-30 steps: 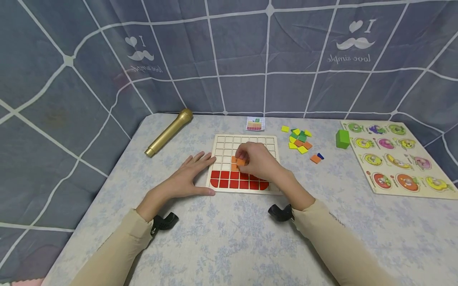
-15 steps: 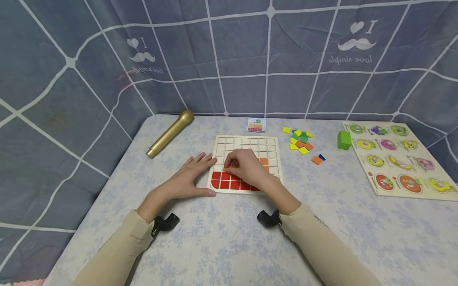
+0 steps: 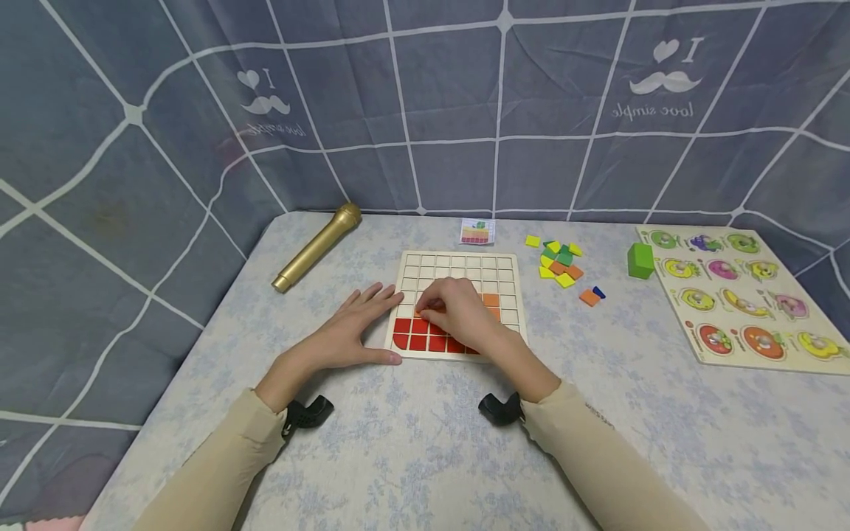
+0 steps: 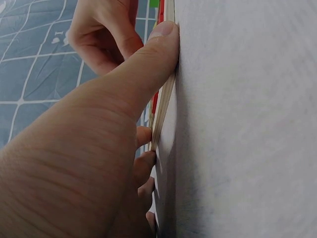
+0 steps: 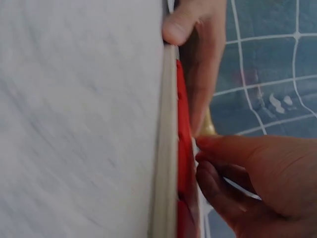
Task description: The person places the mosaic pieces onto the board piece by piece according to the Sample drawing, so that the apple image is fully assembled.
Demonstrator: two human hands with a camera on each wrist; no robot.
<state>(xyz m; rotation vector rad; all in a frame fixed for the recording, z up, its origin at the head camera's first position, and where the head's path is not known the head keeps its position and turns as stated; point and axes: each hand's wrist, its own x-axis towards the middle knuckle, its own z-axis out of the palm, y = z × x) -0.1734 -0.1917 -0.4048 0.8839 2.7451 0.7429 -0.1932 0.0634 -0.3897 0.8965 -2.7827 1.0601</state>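
A wooden grid board (image 3: 458, 255) lies flat on the table, red tiles (image 3: 418, 341) filling its near rows. Beyond them, orange tiles (image 3: 491, 300) show to the right of my right hand (image 3: 457, 308). That hand pinches an orange square tile (image 3: 417, 313) low over the left part of the board, just past the red rows; only a sliver of the tile shows, the fingers hiding the rest. My left hand (image 3: 345, 332) lies with fingers spread at the board's left edge. In the left wrist view its thumb (image 4: 161, 44) rests against the board's side.
Loose yellow, green and orange tiles (image 3: 561, 262) lie right of the board, with an orange tile (image 3: 589, 298) and a blue piece nearby. Behind the board is a small pattern card (image 3: 477, 231). A gold microphone (image 3: 317, 248), green block (image 3: 640, 260) and fruit puzzle board (image 3: 737, 291) flank it.
Over the last second my right hand has carried the orange tile leftward and slightly nearer across the board; in the last half second it stays almost still. My left hand has stayed put.
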